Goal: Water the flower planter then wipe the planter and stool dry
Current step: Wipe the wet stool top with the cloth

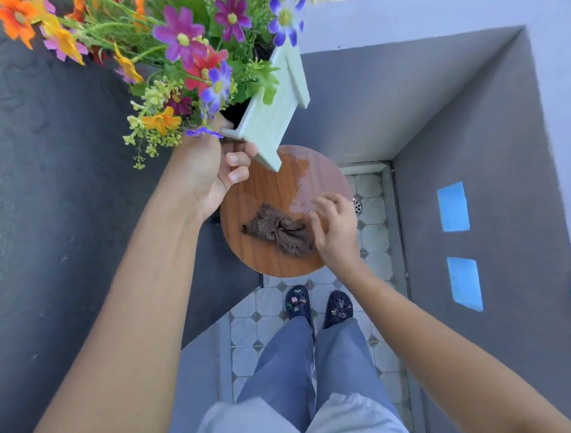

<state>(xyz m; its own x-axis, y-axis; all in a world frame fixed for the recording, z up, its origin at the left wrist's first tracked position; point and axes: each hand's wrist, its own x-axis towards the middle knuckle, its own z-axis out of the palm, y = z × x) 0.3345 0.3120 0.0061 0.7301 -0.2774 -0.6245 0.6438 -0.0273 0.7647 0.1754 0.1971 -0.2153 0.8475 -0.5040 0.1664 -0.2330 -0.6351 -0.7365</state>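
White planter w/ flowers, left hand grip

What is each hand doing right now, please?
Left hand: closed on the lifted planter.
Right hand: fingers on the brown cloth on the stool; grip cannot be told.

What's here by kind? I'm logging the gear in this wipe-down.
Planter, in left hand: 1
Stool: 1
Brown cloth, at right hand: 1
Blue wall patches: 2
Total: 5
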